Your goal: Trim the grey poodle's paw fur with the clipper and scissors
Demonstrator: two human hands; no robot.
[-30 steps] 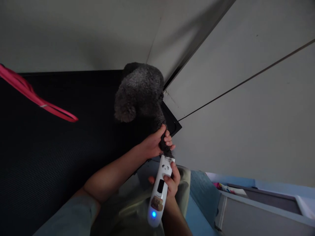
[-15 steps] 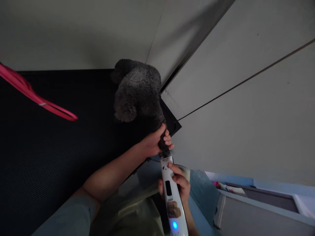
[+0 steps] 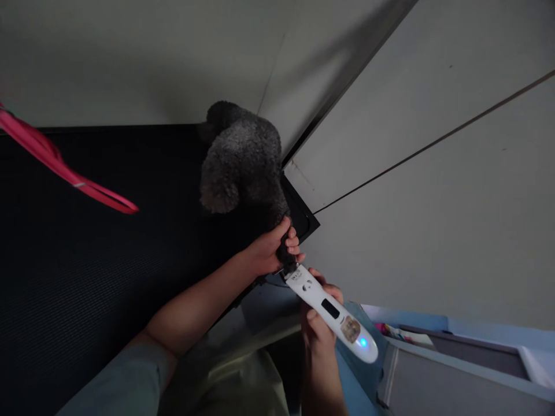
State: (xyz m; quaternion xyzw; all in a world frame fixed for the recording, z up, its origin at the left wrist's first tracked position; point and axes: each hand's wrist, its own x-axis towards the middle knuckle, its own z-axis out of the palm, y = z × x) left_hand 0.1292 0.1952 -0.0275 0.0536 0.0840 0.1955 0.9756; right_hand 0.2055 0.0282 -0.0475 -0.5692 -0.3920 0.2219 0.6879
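Observation:
A curly grey dog (image 3: 249,156) stands on a black textured table top (image 3: 108,277), close to the corner of the walls. My left hand (image 3: 273,248) is wrapped round one of its legs, and the paw sticks out below my fingers. In my right hand (image 3: 323,315) is a white hair clipper (image 3: 318,300) with a dark display, a sticker and a lit blue light. The clipper's blade end meets the paw just below my left hand. Its body slants down to the right. The exact contact of the blade with the fur is too dark to make out.
A pink strap loop (image 3: 87,182) hangs at the left above the table. Pale wall panels (image 3: 433,219) rise behind and to the right. At the lower right stands a grey and blue container (image 3: 468,375) with a colourful packet (image 3: 403,332) in it.
My right hand has swung the clipper's rear end to the right and up, so it now lies slanted instead of nearly upright. My left hand keeps its hold on the leg.

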